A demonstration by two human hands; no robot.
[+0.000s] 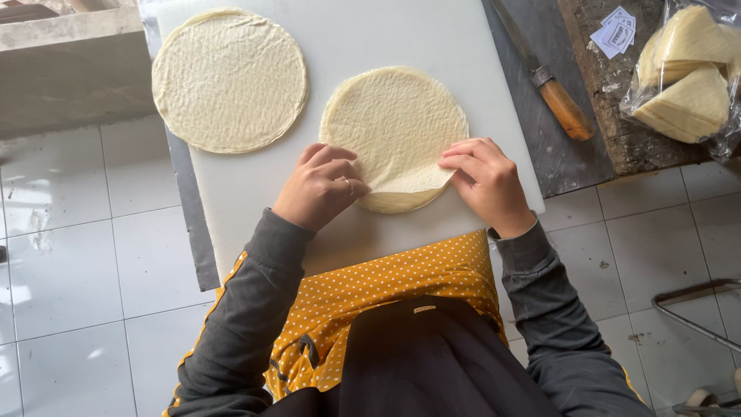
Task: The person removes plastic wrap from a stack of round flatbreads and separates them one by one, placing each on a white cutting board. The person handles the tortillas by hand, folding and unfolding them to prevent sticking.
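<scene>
A round, pale stack of thin pastry sheets (394, 123) lies on a white cutting board (432, 38). My left hand (318, 188) and my right hand (486, 181) pinch the near edge of the top sheet, lifting it slightly off the sheets below. A second round pastry sheet (229, 79) lies flat at the board's far left, away from both hands.
A wooden-handled knife (544, 77) lies on the grey table right of the board. A clear bag of folded pastry wedges (689, 73) sits on a dark block at far right, beside small paper slips (616, 31). White floor tiles surround the table; a metal frame (695, 309) stands lower right.
</scene>
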